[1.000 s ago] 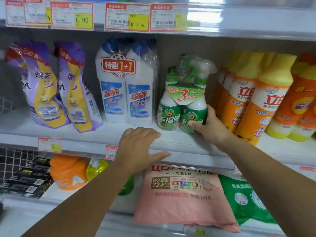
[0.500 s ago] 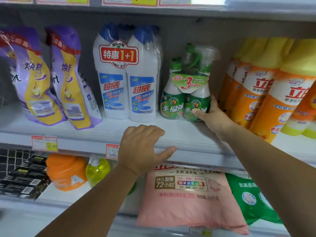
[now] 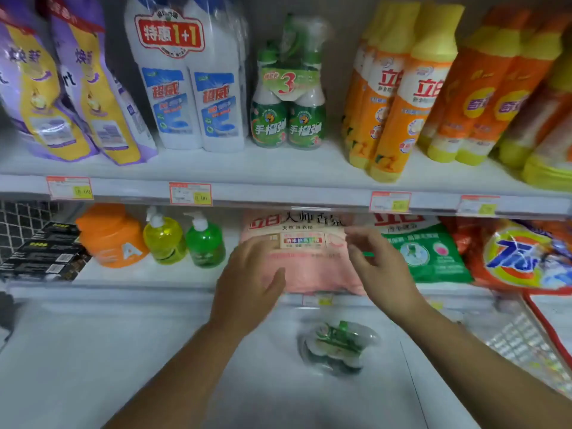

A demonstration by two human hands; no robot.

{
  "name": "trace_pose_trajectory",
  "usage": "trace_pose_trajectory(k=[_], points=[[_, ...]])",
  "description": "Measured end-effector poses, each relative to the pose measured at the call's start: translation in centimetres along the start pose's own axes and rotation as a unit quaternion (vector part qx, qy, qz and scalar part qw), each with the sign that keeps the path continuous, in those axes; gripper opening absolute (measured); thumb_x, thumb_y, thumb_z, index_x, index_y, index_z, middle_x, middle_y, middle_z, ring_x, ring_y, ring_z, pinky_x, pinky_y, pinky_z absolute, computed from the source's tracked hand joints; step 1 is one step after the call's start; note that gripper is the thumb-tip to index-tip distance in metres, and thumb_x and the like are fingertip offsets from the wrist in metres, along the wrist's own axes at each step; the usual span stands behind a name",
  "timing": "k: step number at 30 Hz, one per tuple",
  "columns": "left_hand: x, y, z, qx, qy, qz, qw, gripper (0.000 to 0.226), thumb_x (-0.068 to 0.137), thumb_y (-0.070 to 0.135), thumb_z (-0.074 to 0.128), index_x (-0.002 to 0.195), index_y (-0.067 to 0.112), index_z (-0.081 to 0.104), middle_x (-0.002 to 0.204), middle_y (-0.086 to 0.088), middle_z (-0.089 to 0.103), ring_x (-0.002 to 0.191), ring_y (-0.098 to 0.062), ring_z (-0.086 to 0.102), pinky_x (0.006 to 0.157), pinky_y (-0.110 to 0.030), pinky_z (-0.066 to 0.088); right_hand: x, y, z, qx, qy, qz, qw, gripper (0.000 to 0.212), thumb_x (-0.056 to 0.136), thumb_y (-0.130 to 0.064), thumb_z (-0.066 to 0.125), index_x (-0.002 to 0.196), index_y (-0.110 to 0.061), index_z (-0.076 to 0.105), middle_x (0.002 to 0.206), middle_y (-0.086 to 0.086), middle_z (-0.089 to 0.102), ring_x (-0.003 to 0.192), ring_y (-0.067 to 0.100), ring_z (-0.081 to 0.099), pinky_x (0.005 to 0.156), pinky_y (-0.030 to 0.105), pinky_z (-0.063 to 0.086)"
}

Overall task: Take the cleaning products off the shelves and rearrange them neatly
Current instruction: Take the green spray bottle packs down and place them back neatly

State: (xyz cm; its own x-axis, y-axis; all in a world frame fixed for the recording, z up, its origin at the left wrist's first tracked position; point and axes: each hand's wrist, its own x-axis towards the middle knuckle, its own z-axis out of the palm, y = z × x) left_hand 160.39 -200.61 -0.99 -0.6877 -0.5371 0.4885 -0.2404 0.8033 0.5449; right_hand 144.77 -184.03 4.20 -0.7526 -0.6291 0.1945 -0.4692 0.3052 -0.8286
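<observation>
1. The pink bag [image 3: 312, 267] lies at the front edge of the lower shelf [image 3: 139, 274], near its middle. It says "立白" in red, with "大师香氛" beside that. The small words below are too blurry to read.
2. Just to its right lies a green bag [image 3: 433, 255]. Next comes an orange bag [image 3: 526, 255] with big blue letters, too smeared to read.
3. On the upper shelf [image 3: 278, 168] stand white bottles [image 3: 188, 97] with a red sign, "特惠1+1", and the word "超威".
4. Beside them, a wrapped pack of green spray bottles [image 3: 288, 119] says "手榴弹" and shows a big red "3".
5. The orange bottles [image 3: 399, 97] further right say "立白".
6. The purple pouches [image 3: 71, 88] at the upper shelf's left end are cut off by the picture's edge.
7. The price tags [image 3: 190, 194] on that shelf's front edge are too blurry to read.
8. Below both shelves, another wrapped pack [image 3: 339, 345] lies on a white surface. It is very blurry.
9. The left hand [image 3: 250, 283] is flat in front of the pink bag's left side, fingers close together, thumb sticking out.
10. The right hand [image 3: 380, 264] is in front of the bag's right side, fingers a little bent and apart.
11. Neither hand holds anything. I cannot tell if they touch the bag.
</observation>
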Motion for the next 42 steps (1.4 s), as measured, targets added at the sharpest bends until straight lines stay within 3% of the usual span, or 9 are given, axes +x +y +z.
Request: trace_pose_trajectory(k=[3,7,13,16,22,26,31,34,42], points=[[-7.0,0.3,3.0,-0.037,-0.138,-0.090,0.986,0.050,0.089,0.030,0.064,0.136,0.024,0.050,0.141,0.007,0.045,0.128,-0.012,0.045,0.102,-0.021,0.037,-4.0,6.9,-0.1,-0.068,-0.167,0.168,0.969,0.065,0.091,-0.013,0.067,0.148,-0.022,0.035,0.147,-0.002,0.031,0.130,0.016,0.041,0.096,0.020,0.033],[-12.9,-0.1,4.0,-0.043,-0.262,-0.127,0.956,0.055,0.090,0.029,0.063,0.141,0.027,0.044,0.145,0.011,0.038,0.129,-0.008,0.045,0.102,-0.014,0.032,-6.1,11.7,1.0,-0.114,-0.225,0.182,0.950,0.096,0.080,-0.007,0.076,0.155,-0.022,0.019,0.159,0.006,0.021,0.145,0.022,0.026,0.098,0.019,0.030],[-15.6,-1.3,3.8,0.003,-0.347,-0.165,0.923,0.060,0.091,0.036,0.059,0.146,0.027,0.037,0.148,0.008,0.035,0.128,-0.012,0.047,0.103,-0.028,0.041,-7.1,13.7,2.8,-0.260,-0.231,0.195,0.917,0.040,0.093,-0.020,0.064,0.130,-0.011,0.054,0.130,0.014,0.060,0.117,0.031,0.056,0.089,0.030,0.042],[-15.5,-1.0,4.0,-0.008,-0.363,-0.182,0.914,0.068,0.090,0.037,0.064,0.150,0.026,0.031,0.152,0.006,0.031,0.132,-0.013,0.044,0.105,-0.029,0.039,-7.4,12.0,2.8,-0.264,-0.241,0.159,0.920,0.037,0.092,-0.023,0.065,0.128,-0.016,0.058,0.127,0.008,0.062,0.115,0.027,0.057,0.087,0.028,0.041],[-13.0,0.2,3.3,-0.096,-0.338,-0.232,0.907,0.110,0.068,0.042,0.087,0.155,0.029,0.020,0.153,0.012,0.027,0.138,-0.007,0.033,0.111,-0.027,0.033,-7.2,4.2,-1.9,-0.156,-0.246,0.101,0.951,0.038,0.086,-0.027,0.075,0.122,-0.030,0.063,0.115,-0.011,0.063,0.107,0.014,0.057,0.085,0.026,0.041],[-10.5,2.1,0.7,-0.213,-0.333,-0.227,0.890,0.092,0.059,0.027,0.095,0.130,0.045,0.040,0.125,0.030,0.055,0.112,0.014,0.054,0.086,-0.007,0.045,-7.0,-1.7,-5.1,-0.014,-0.231,0.055,0.971,0.023,0.084,-0.022,0.077,0.106,-0.027,0.070,0.100,-0.011,0.069,0.087,0.001,0.062,0.073,0.013,0.046],[-6.7,3.7,-3.7,-0.238,-0.264,-0.214,0.910,0.088,0.053,0.035,0.097,0.128,0.042,0.051,0.112,0.026,0.066,0.100,0.011,0.062,0.075,-0.006,0.050,-6.5,-4.8,-6.9,0.187,-0.170,0.079,0.964,0.067,0.067,-0.039,0.080,0.129,-0.037,0.054,0.116,-0.013,0.067,0.099,0.000,0.068,0.071,0.018,0.054],[-4.3,4.4,-5.9,-0.263,-0.194,-0.214,0.921,0.096,0.048,0.035,0.098,0.132,0.039,0.052,0.115,0.019,0.069,0.105,-0.001,0.066,0.085,-0.021,0.056,-6.7,-4.4,-6.0,0.138,-0.234,0.098,0.958,0.102,0.061,-0.037,0.093,0.139,-0.051,0.030,0.128,-0.021,0.054,0.109,-0.006,0.058,0.081,0.017,0.051],[6.7,5.5,-10.7,-0.230,-0.069,-0.113,0.964,0.092,0.053,0.031,0.097,0.131,0.040,0.049,0.118,0.022,0.066,0.109,0.004,0.062,0.096,-0.025,0.051,0.6,-7.7,-2.9,0.109,-0.092,-0.066,0.988,0.088,0.070,-0.026,0.089,0.142,-0.038,0.039,0.128,-0.021,0.062,0.120,0.000,0.057,0.104,0.030,0.046]])
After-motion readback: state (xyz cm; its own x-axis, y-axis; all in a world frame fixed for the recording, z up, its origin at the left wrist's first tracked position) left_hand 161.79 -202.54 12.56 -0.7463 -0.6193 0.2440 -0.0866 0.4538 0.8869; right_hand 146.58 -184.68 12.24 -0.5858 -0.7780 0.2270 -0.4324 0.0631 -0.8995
